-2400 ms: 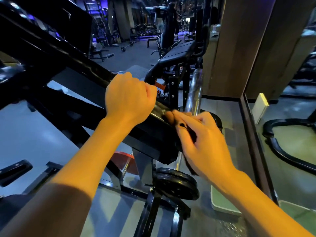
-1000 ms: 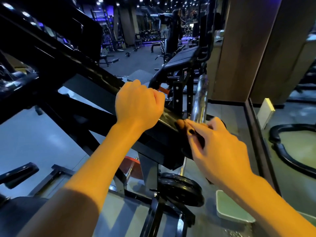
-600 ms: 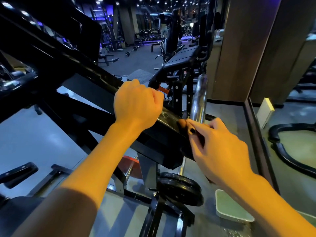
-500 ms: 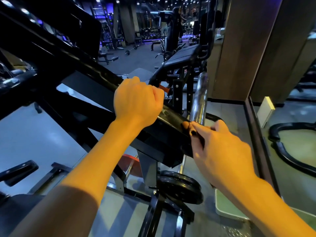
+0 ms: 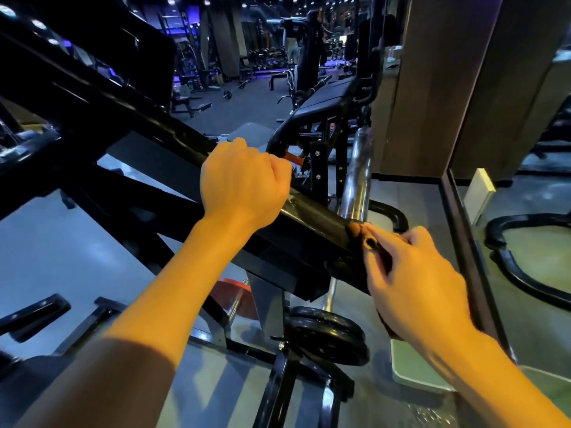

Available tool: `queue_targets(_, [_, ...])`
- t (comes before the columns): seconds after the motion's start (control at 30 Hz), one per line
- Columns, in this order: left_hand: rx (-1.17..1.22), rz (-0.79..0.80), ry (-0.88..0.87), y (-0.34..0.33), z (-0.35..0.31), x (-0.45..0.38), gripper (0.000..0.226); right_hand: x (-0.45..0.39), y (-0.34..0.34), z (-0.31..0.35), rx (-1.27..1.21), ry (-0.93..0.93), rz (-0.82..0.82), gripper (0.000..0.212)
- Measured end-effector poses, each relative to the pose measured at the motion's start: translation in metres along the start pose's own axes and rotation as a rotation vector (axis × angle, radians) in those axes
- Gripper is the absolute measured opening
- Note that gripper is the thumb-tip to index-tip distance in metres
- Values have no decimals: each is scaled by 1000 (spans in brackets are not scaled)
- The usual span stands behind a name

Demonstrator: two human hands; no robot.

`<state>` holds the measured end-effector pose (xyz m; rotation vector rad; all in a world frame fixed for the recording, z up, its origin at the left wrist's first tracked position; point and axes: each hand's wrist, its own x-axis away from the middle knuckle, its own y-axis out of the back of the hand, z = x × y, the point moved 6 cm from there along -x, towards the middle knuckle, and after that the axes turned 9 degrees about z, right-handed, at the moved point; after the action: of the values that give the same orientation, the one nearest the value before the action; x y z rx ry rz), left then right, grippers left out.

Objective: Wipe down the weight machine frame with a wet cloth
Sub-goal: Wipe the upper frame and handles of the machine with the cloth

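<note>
The weight machine's black frame beam point(image 5: 312, 217) slopes down from upper left to centre right. My left hand point(image 5: 244, 183) grips the beam from above, fingers curled over its far side. At the beam's lower end my right hand point(image 5: 414, 279) pinches a dark cloth point(image 5: 381, 256) and holds it against the metal. Most of the cloth is hidden under my fingers and blends with the black frame.
A chrome bar point(image 5: 358, 174) rises just behind the beam's end. Black weight plates point(image 5: 327, 335) sit low on the machine base, with a green tray point(image 5: 414, 366) on the floor beside them. A mirror wall point(image 5: 525, 242) stands at right, and a padded bench point(image 5: 327, 97) behind.
My right hand has slid with the cloth down and to the right, to the beam's lower end. My left hand keeps its grip in the same place.
</note>
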<state>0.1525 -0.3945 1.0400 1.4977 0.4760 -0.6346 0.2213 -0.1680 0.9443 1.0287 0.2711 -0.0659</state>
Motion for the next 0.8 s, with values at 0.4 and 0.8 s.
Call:
queue_targets(0.4, [-9,-42,-41,7,-4,1,53,16,-5,-23,-11,61,-79,38])
queue_targets(0.8, [-14,-9,-42,5,-3,1,54,-6,-12,29,2,287,-173,52])
